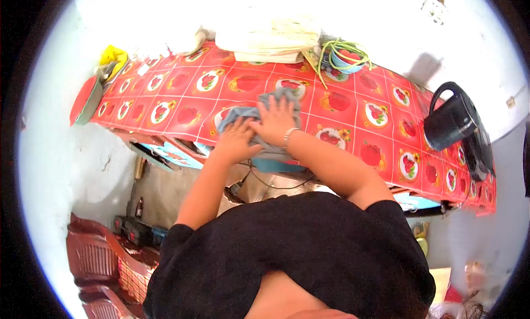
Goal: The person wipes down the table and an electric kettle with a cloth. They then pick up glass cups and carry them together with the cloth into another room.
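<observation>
A grey-blue cloth (287, 96) lies bunched on the red patterned tablecloth (190, 117), close to the table's front edge. My left hand (238, 138) rests on the cloth's left part, palm down with its fingers stretched out. Just right of it and slightly farther back, my right hand (274, 120) presses flat on the cloth with fingers spread. The two hands touch or overlap at the thumbs. A band circles my right wrist. Part of the cloth hangs toward the front edge below my hands.
A black electric kettle (451, 119) stands at the right end. At the back are a pale stack (268, 40) and a blue bowl (346, 62) with green stalks. A red-topped container (85, 101) and yellow cloth (114, 58) sit at the left. Brown plastic chairs (91, 253) stand lower left.
</observation>
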Demonstrator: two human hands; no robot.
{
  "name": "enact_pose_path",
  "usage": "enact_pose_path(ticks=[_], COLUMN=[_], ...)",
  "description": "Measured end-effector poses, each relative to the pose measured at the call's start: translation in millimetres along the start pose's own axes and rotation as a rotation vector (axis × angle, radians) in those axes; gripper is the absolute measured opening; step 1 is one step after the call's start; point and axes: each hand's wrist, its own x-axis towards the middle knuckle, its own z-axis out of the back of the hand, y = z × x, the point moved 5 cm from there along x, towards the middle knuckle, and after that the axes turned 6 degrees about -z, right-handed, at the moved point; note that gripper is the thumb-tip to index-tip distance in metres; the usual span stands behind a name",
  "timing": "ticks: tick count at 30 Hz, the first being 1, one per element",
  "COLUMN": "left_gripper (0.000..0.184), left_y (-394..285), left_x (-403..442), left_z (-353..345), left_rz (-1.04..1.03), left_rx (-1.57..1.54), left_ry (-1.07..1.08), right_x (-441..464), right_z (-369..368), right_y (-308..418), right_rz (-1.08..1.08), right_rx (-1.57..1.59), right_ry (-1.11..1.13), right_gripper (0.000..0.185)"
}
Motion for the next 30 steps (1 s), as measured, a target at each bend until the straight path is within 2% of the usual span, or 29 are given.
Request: enact_pose_path(ticks=[5, 8, 10, 18, 26, 30], left_gripper=[0.072, 0.073, 0.071, 0.069, 0.069, 0.071], left_y=[51.6, 53.1, 60.0, 40.8, -34.1, -66.2], left_x=[-28.1, -28.9, -26.8, -12.1, 12.1, 20.7], left_z=[3.6, 8.6, 4.9, 6.4, 5.2, 2.9], left_rz=[0.061, 0.055, 0.087, -0.139, -0.471, -0.546], left_rx=[0.014, -0.031, 0.013, -0.035, -0.101, -0.076], left_ry=[-0.012, 0.0, -0.033, -0.112, -0.127, -0.083], right_x=[20.7, 23.3, 21.0, -17.1, -85.2, -114.2], right_z=[-17.5, -22.3, -23.0, -13.2, 13.7, 27.3], right_y=[52.6, 53.1, 51.3, 30.7, -31.3, -60.7], right_rz=[0.068, 0.047, 0.12, 0.05, -0.097, -0.149], right_rx=[0.036, 0.037, 0.02, 0.004, -0.071, -0.09], right_ry=[0.048, 0.061, 0.032, 0.007, -0.059, -0.108], right_gripper=[0.078, 0.076, 0.074, 0.07, 0.073, 0.072])
